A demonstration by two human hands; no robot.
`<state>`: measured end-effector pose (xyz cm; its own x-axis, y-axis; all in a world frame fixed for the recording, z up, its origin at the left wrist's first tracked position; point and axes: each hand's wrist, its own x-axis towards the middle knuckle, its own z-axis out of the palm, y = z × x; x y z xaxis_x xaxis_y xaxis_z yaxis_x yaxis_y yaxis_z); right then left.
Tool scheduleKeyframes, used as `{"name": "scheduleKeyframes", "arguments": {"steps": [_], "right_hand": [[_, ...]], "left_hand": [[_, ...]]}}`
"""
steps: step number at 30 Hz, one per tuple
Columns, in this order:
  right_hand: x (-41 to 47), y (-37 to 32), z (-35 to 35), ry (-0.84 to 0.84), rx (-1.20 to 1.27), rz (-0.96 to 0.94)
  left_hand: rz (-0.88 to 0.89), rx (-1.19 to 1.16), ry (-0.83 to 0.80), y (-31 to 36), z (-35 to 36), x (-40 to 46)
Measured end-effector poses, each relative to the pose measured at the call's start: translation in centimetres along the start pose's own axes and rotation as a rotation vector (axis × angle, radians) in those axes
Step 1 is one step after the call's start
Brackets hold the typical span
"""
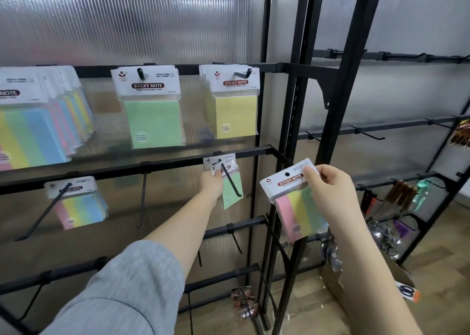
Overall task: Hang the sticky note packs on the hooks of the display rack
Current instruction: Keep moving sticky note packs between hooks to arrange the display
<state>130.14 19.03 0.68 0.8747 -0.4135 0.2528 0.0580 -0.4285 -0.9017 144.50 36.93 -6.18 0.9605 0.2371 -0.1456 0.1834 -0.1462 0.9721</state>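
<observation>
My left hand [212, 182] is at the middle rail, its fingers curled onto the header card of a green pack [230, 184] already threaded on the hook [230, 180]; that pack sits near the hook's root, tilted. My right hand [330, 194] holds the striped pack [297, 202] just right of that hook, thumb and fingers pinching the top right corner of its card. The card's punched hole [287, 174] lies left of my fingertips and faces the rack. The hook runs outward and down toward me, its upturned tip [239, 195] lying left of and below the hole. I judge the right hand nearer for the next threading.
</observation>
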Motion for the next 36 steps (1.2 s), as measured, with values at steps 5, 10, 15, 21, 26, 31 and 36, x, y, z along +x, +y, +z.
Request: {"name": "scheduleKeyframes", "arguments": {"steps": [5, 10, 15, 21, 26, 31, 36], "right_hand": [[-0.5, 0.3, -0.7, 0.009, 0.003, 0.015], [-1.2, 0.5, -1.1, 0.022, 0.019, 0.027], [-1.8, 0.5, -1.7, 0.045, 0.035, 0.025], [-2.2, 0.7, -2.4, 0.073, 0.084, 0.034], [-2.6, 0.4, -3.1, 0.080, 0.147, 0.037], [-2.7, 0.2, -3.3, 0.072, 0.200, 0.011], [-2.8, -0.3, -2.7, -0.019, 0.246, -0.020]], "left_hand": [[0.082, 0.030, 0.031, -0.7, -0.1, -1.1], [0.160, 0.127, 0.042, -1.8, -0.6, -2.6], [0.254, 0.154, 0.057, -1.9, -0.8, -5.3], [0.323, 0.203, 0.027, -2.3, -1.6, -9.4], [0.379, 0.181, 0.016, -1.7, -2.3, -11.8], [0.419, 0.208, 0.127, -1.2, -3.8, -12.5], [0.406, 0.158, 0.265, -0.7, -6.3, -13.5]]}}
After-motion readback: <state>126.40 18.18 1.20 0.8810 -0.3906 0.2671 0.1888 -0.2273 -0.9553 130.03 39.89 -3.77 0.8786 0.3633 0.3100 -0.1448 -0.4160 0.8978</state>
